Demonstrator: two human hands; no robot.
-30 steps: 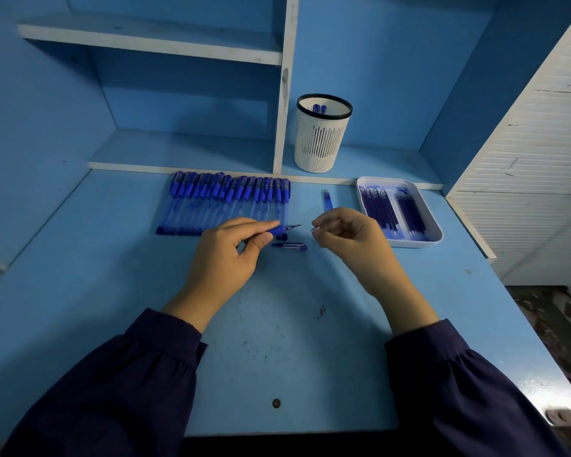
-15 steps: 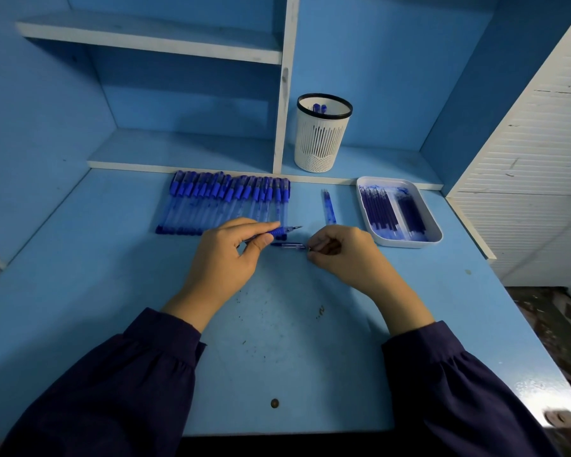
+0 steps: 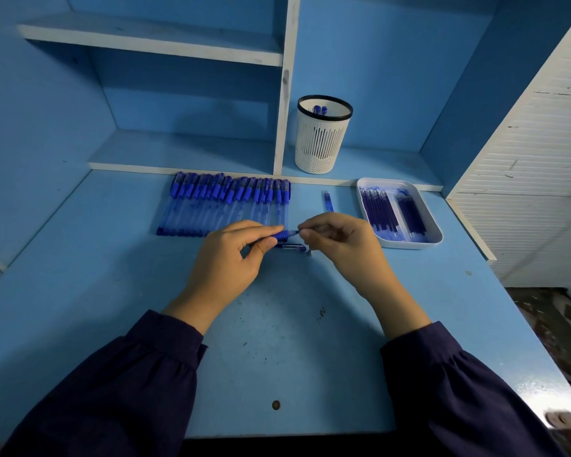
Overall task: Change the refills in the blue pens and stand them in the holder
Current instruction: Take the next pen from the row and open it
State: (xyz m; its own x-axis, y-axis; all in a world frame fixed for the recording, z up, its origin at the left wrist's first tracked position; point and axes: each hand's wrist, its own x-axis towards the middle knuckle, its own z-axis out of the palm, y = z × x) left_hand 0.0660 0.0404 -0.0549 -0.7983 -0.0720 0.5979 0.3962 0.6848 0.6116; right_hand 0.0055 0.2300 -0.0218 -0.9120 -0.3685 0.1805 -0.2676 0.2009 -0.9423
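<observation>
L hand point(image 3: 225, 262) fingers clamped on pen point(image 3: 280, 235) just above table point(image 3: 277, 341); R hand point(image 3: 343, 249) fingers pinch pen's tip end. Pen row point(image 3: 225, 206) behind, holder point(image 3: 323, 136) on shelf point(image 3: 185, 153).

Scuffed blue surface point(image 3: 277, 351) against a blue back wall point(image 3: 393, 61); white-edged upper shelf point(image 3: 152, 41) and lower shelf point(image 3: 178, 153) meeting a white upright divider point(image 3: 285, 94); white slatted panel point(image 3: 524, 192) to the right, dark littered floor point(image 3: 548, 318) below it
</observation>
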